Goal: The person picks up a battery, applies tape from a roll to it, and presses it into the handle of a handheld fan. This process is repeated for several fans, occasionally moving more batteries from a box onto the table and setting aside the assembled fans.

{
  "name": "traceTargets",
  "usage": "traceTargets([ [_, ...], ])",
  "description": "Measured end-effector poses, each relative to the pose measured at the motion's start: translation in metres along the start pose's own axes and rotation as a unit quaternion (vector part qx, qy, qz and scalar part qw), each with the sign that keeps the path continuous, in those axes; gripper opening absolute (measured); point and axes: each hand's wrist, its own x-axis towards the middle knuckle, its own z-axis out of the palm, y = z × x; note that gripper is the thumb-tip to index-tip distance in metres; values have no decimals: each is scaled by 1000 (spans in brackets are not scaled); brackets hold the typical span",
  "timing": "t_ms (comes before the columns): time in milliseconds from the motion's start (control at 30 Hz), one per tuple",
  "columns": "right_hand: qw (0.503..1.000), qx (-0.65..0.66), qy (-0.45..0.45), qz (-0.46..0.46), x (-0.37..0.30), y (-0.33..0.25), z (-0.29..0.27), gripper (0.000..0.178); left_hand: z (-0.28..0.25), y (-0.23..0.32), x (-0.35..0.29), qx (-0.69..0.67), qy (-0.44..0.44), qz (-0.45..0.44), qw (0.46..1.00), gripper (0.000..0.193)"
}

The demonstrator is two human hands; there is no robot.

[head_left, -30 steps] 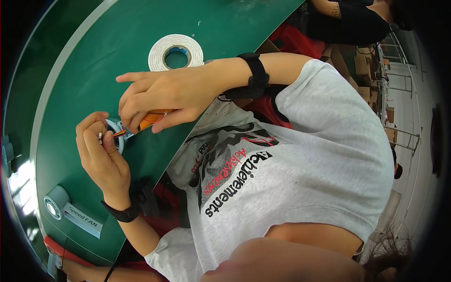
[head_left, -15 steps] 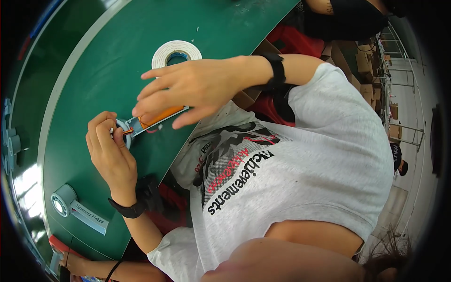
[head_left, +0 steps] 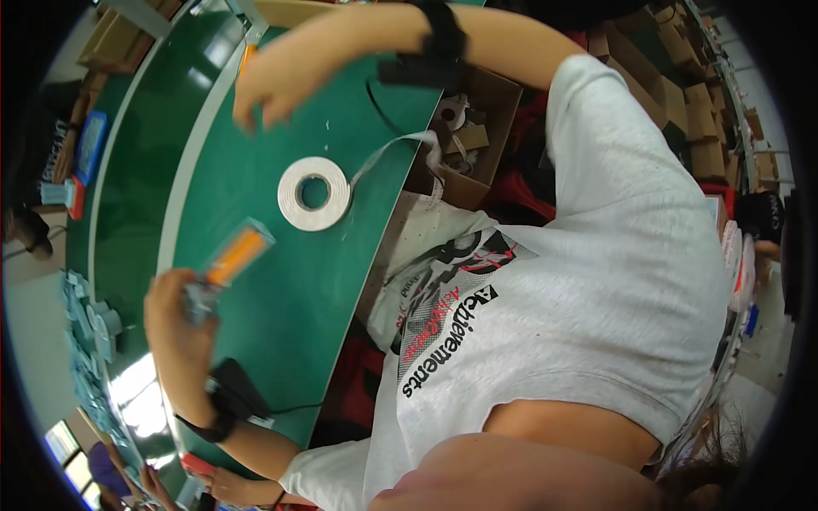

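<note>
My left hand (head_left: pixel 181 319), low on the left, is closed around the end of a pale blue-grey fan housing (head_left: pixel 201 298). An orange battery (head_left: pixel 239 254) lies along its handle, pointing away from the fingers; both are blurred. Up at the top, my right hand (head_left: pixel 294 72) hangs over the far end of the green table, fingers bent down and apart, nothing seen between them. Just behind its knuckles shows another orange piece (head_left: pixel 248 58). Between the hands, a white tape roll (head_left: pixel 290 194) lies flat, a loose strip trailing off toward the table edge.
A cardboard box (head_left: pixel 503 128) with scraps and a spool stands beside the table (head_left: pixel 281 315). A black boxy item (head_left: pixel 241 387) with a cable is beside my left wrist. Several pale blue fan parts (head_left: pixel 102 328) line the left side. A co-worker's hand (head_left: pixel 226 485) shows at the bottom.
My right hand has left the battery and swung up to the table's far end. My left hand still holds the housing, now raised and tilted. The whole view has shifted.
</note>
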Motion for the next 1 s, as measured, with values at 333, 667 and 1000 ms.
traceTargets([
  [333,915,-119,184,339,121,111,23,37,25,-148,168,363,240,-169,884,53],
  [667,992,100,27,67,-26,5,47,46,105,28,75,39,51,153,986,34],
  [1000,952,251,175,13,-97,-80,127,17,84,-2,38,-315,397,-68,859,33],
])
